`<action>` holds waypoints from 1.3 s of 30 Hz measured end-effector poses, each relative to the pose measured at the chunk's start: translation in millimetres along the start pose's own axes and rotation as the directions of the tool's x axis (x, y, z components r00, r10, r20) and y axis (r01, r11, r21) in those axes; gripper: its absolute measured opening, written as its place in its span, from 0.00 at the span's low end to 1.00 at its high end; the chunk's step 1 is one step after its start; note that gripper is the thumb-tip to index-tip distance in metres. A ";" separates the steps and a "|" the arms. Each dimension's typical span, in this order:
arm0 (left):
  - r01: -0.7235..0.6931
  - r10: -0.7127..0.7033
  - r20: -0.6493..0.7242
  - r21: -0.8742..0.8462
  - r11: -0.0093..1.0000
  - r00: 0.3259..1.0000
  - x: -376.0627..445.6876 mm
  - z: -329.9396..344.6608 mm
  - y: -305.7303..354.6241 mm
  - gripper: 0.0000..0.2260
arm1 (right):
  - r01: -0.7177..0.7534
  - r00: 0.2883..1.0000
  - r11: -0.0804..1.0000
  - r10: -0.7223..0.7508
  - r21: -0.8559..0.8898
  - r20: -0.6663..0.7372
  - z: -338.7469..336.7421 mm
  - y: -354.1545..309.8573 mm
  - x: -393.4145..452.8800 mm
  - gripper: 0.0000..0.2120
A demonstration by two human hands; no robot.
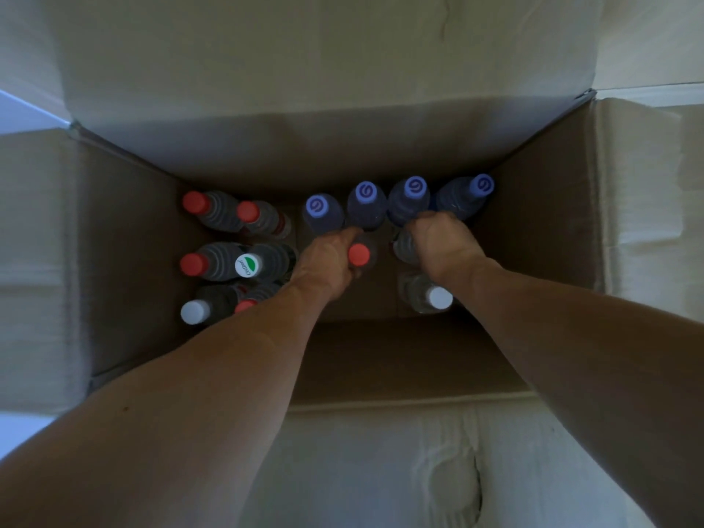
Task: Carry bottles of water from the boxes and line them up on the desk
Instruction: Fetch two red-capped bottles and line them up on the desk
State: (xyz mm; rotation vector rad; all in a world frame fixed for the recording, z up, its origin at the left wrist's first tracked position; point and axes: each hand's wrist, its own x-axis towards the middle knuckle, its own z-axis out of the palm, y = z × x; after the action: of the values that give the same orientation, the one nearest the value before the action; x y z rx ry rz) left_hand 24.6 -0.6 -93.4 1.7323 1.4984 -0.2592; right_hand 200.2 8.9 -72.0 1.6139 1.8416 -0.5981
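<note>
I look straight down into an open cardboard box (144,238) that holds several upright water bottles. My left hand (329,261) is deep in the box and grips a red-capped bottle (360,255) by its neck. My right hand (442,243) curls round another bottle (404,245), whose cap is hidden under the hand. Several blue-capped bottles (365,203) stand in a row along the far wall, just beyond both hands.
Red-capped bottles (196,203) and a green-and-white capped one (247,265) fill the left side. White-capped bottles stand at the near left (195,311) and near right (438,298). The box flaps (304,51) are folded outward all round. The desk is out of view.
</note>
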 end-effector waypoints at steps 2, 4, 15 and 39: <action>0.026 -0.028 -0.032 -0.046 0.999 0.999 -2.0 -0.5 -6.1 0.31 | 0.028 1.000 0.998 -0.028 0.051 -0.010 -0.7 -4.8 2.0 0.16; 0.042 -0.047 -0.055 -0.084 0.996 0.997 -1.7 0.8 -8.0 0.31 | 0.066 0.997 0.986 -0.061 0.152 -0.040 0.9 -3.9 1.3 0.18; 0.118 -0.153 -0.091 -0.311 0.943 0.984 12.8 27.2 -6.9 0.36 | 0.249 0.968 0.836 -0.222 0.488 -0.114 15.9 17.9 3.9 0.25; 0.032 0.038 0.101 -0.611 0.791 0.994 -74.0 -127.7 44.8 0.24 | 0.051 0.967 0.196 -0.256 0.979 0.001 -100.6 61.7 -78.7 0.27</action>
State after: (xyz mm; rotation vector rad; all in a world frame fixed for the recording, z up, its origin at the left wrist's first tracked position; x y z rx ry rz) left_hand 1.0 33.6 55.2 1.1710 1.3038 0.1333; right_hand 251.6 31.6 58.3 1.9389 1.4545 -2.3374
